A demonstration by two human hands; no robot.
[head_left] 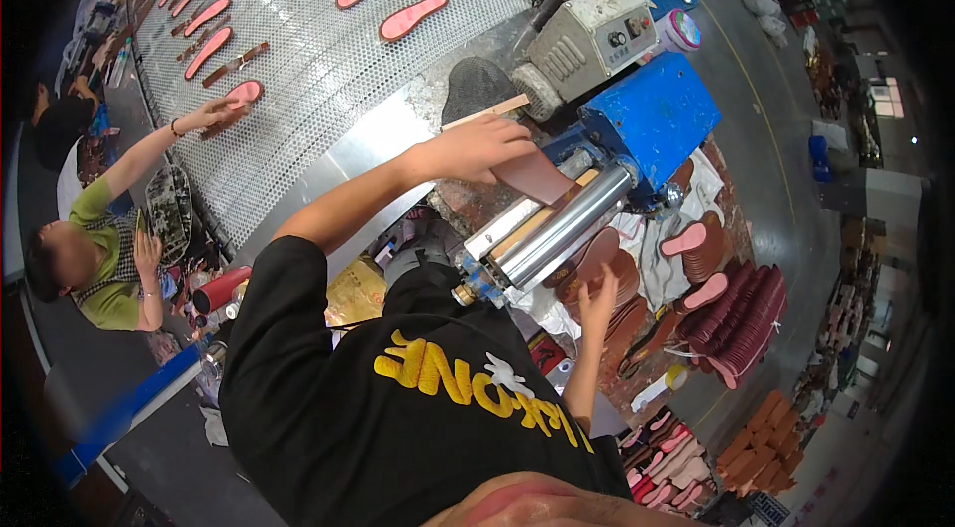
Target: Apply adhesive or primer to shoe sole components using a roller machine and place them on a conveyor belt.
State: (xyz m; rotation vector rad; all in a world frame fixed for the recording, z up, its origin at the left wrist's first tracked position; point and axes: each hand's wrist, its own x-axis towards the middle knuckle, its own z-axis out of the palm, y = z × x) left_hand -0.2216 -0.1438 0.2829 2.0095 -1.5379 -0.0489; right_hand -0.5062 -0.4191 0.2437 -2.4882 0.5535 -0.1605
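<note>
Insole: a brown sole-shaped piece [537,177] sits at centre frame, held flat at the top of the roller machine, just above the steel rollers.
Left hand: the left hand [479,147] reaches up from lower left, fingers [512,141] closed over the insole's near end, pressing it toward the rollers.
Right hand: the right hand [597,300] is raised below the rollers, right of centre, fingers [607,278] loosely open and spread, holding nothing, close to a brown stack.
Rollers: two shiny steel rollers [562,226] lie side by side, slanting from lower left to upper right, touching the blue housing at their far end.
Housing: a blue metal box [657,114] stands at upper right of centre, with a grey motor [587,34] just behind it.
Stick: a thin wooden stick [487,112] lies just above the left hand, beside a dark mesh pad [476,84].
Stack: brown insoles [607,273] are piled under the rollers; dark red ones [741,318] fan out to the right, with a few pink ones [686,240] near them.
Belt: a perforated metal conveyor [328,59] fills the upper left, carrying pink insoles [412,17] in a row.
Co-worker: a person in a green top [104,258] at left frame stretches one hand [214,112] onto the belt, touching a pink piece [244,91].
Floor pile: more tan and pink insoles [716,447] lie at lower right.
</note>
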